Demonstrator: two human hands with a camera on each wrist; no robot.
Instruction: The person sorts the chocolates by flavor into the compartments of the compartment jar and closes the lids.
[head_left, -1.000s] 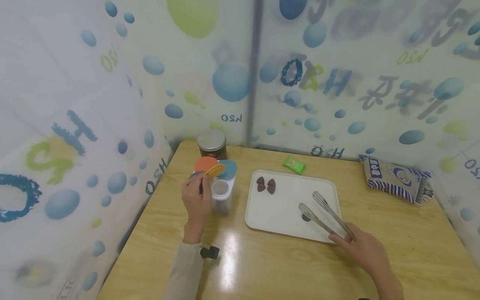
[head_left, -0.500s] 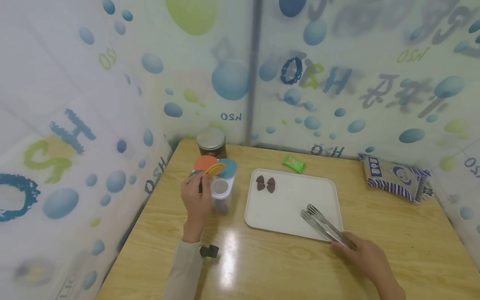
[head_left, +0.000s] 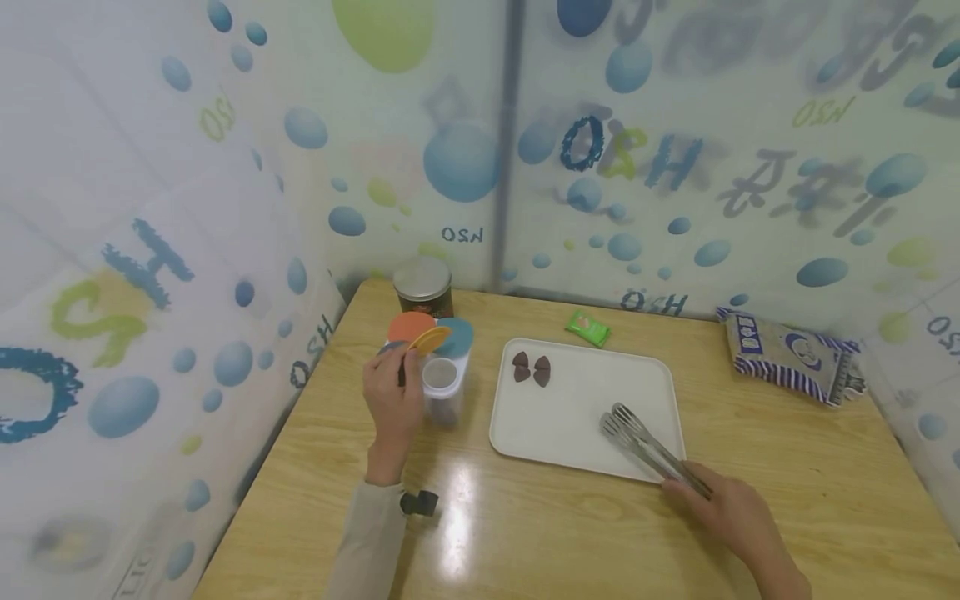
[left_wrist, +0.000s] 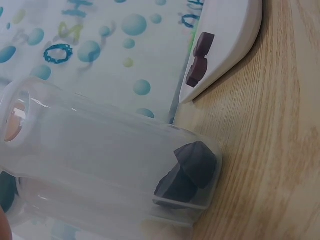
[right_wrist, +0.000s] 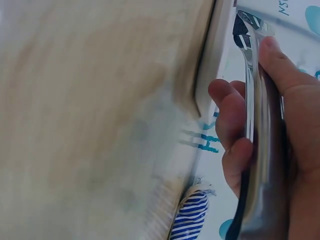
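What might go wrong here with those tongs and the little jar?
The tongs are squeezed on a dark piece over the tray; a loose right hand grip might drop it. The jar mouth looks narrow, so the piece could miss. The left hand only steadies the jar, which might tip.

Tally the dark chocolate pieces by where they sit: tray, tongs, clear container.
Tray: 2 pieces
Tongs: 1 piece, dark, pinched at the tips
Container: 2 pieces
Total: 5
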